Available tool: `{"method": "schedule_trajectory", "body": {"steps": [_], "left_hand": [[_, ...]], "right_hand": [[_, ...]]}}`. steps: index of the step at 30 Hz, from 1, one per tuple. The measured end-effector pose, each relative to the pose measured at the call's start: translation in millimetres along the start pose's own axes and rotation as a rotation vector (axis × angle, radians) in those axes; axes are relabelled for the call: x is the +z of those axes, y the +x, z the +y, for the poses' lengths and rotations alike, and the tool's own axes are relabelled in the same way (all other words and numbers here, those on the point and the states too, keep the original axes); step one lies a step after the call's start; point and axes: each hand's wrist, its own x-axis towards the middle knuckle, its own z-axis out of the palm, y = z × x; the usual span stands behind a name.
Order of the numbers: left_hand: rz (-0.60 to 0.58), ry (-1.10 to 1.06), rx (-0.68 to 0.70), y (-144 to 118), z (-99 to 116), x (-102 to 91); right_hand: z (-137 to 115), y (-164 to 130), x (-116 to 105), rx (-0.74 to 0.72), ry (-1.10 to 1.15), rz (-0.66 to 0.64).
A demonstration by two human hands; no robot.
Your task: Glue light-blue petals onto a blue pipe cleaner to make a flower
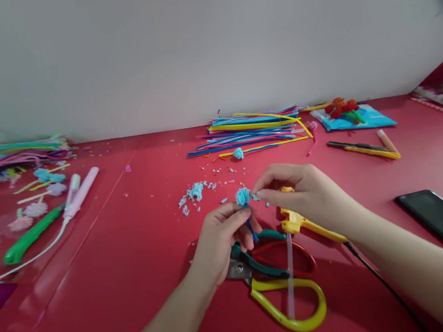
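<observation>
Both forearms reach in from the lower edge, meeting above the middle of the red table. The left hand pinches the dark blue stem just beneath a fuzzy light-blue pompom, while the right hand pinches the pompom's side with thumb and forefinger. Below lie yellow-handled scissors, green pliers and a yellow glue gun. Smooth, glossy tabletop lies open at lower left.

View: one head camera, worn by the person
Facing: forward and down
Nearness: close over the table
Top of frame: wall
</observation>
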Motion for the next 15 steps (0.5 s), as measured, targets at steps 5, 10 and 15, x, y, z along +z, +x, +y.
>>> {"method": "schedule_trajectory", "body": {"steps": [5,10,15], "left_hand": [[-0.014,0.023,-0.029,-1.9,1.2,2.5],[-0.049,0.028,-0.036,-2.8,2.1,4.2],[-0.064,0.013,-0.038,-3.3,2.9,4.8]], "right_hand": [[-1.4,-1.4,1.9,-0.014,0.039,0.009],[0.0,-0.6,3.8,-0.028,0.024,0.02],[0.2,-0.7,5.7,-0.108,-0.098,0.067]]}}
